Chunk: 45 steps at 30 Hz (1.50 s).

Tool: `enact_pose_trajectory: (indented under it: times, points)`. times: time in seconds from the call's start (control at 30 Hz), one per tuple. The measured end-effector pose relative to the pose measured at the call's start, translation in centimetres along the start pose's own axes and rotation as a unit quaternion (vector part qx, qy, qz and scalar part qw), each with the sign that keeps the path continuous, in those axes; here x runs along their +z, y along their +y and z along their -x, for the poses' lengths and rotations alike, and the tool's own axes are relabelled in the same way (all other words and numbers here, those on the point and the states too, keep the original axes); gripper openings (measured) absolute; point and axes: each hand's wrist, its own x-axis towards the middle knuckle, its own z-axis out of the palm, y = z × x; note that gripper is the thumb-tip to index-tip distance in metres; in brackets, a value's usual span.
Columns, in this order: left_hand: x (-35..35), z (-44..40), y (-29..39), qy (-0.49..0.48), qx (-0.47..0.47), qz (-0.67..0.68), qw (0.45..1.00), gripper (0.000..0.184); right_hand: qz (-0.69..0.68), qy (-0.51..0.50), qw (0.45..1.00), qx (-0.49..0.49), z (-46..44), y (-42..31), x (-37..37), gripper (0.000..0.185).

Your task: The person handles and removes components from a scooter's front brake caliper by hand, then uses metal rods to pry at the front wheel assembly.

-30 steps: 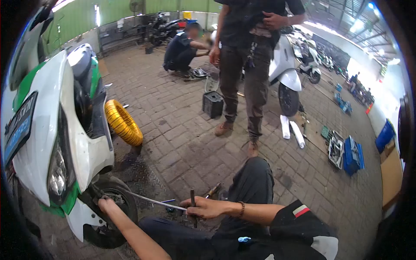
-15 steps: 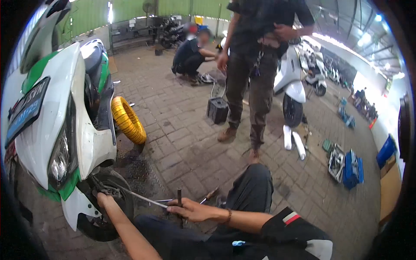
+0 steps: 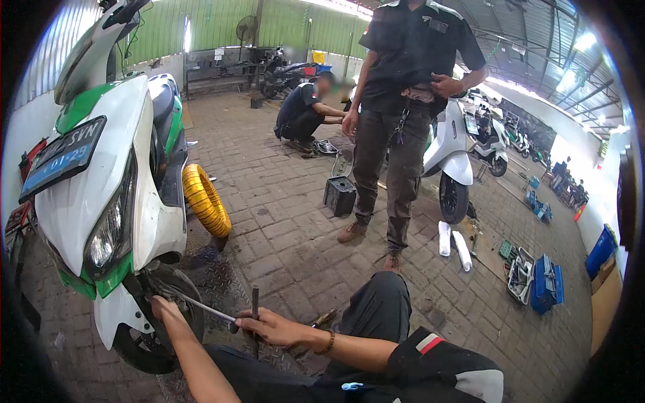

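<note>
One scooter (image 3: 74, 208), white with green patches, is standing at the near left, its front wheel (image 3: 190, 287) showing beside the white mudguard (image 3: 114, 319). Close in at that wheel, the left hand (image 3: 164, 308) is reaching toward the hub side, its fingers going out of sight, so whether it is gripping anything I cannot tell. To its right, the right hand (image 3: 272, 327) is grasping a T-shaped tool (image 3: 211, 309), the fingers curling round where the rod is meeting the dark crossbar (image 3: 255, 299). That bar is standing roughly upright, sticking out above and below the hand, while the slim metal rod is running leftward to the wheel, its end lying hidden near the left hand. Just beside the scooter, on its far side, a yellow-wrapped tyre (image 3: 203, 205) is standing on edge on the brick floor (image 3: 295, 255). Farther off, one person (image 3: 420, 67) is standing near a black box (image 3: 340, 197), and another person (image 3: 299, 111) is crouching beyond, more to the left. On the right, two white rolls (image 3: 462, 252) are lying near each other, and farther right an open case (image 3: 521, 279) is sitting just beside a blue toolbox (image 3: 546, 289).
</note>
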Motion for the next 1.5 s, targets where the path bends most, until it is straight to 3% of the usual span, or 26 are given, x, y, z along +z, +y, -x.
enact_pose_trajectory:
  times: [0.2,0.33,0.4,0.53,0.63,0.7,0.8,0.87,1.0,1.1,1.17,1.27,1.37,1.5]
  points:
    - [-0.1,0.0,0.5,-0.005,0.0,0.02,1.0,0.059,-0.019,-0.014,0.999,0.025,0.5,-2.7,0.0,0.037]
    - [0.0,2.0,1.2,-0.01,-0.002,0.028,1.0,0.061,-0.014,-0.014,1.0,-0.018,-0.3,-0.2,-0.9,0.036]
    - [0.1,3.0,1.5,0.011,0.004,-0.009,1.0,0.062,-0.007,-0.011,0.999,0.033,-0.1,-0.6,-1.5,0.036]
    - [1.3,-2.9,-1.1,0.023,0.019,-0.069,0.997,0.063,0.001,0.004,1.0,0.013,-0.6,0.1,-1.7,0.035]
    - [0.8,-3.4,-1.7,-0.038,-0.02,0.03,0.999,0.06,0.031,0.019,0.999,-0.034,-1.8,1.6,-1.3,0.033]
    - [1.0,-2.8,-0.9,-0.08,-0.045,0.104,0.99,0.058,0.165,0.036,0.982,-0.085,-3.9,3.7,-0.5,0.031]
    - [1.1,-3.8,-0.9,-0.098,-0.052,0.128,0.985,0.06,0.156,0.025,0.983,-0.093,-4.6,1.5,1.1,0.033]
    - [1.7,-9.3,-3.2,-0.173,-0.054,0.208,0.961,0.057,0.149,0.018,0.983,-0.105,-5.4,1.8,2.1,0.036]
    - [0.3,-8.7,-2.6,-0.166,-0.074,0.191,0.965,0.05,0.205,0.028,0.972,-0.111,-7.0,4.6,3.9,0.036]
    - [1.6,-15.1,-5.0,-0.201,-0.066,0.107,0.972,0.042,0.228,0.029,0.966,-0.122,-7.6,5.9,4.5,0.034]
    - [2.2,-17.4,-6.2,-0.384,-0.053,0.224,0.894,0.033,0.265,0.036,0.951,-0.155,-7.6,5.7,4.8,0.031]
    - [-0.1,-15.1,-4.9,-0.445,-0.034,0.157,0.881,0.03,0.291,0.038,0.941,-0.17,-7.2,5.7,5.1,0.027]
    - [0.3,-13.2,-5.0,-0.36,-0.044,0.23,0.903,0.029,0.302,0.036,0.944,-0.128,-6.2,4.8,5.0,0.023]
    - [-0.8,-9.9,-3.8,-0.369,-0.081,0.237,0.895,0.033,0.274,0.008,0.954,-0.12,-6.0,4.1,5.2,0.021]
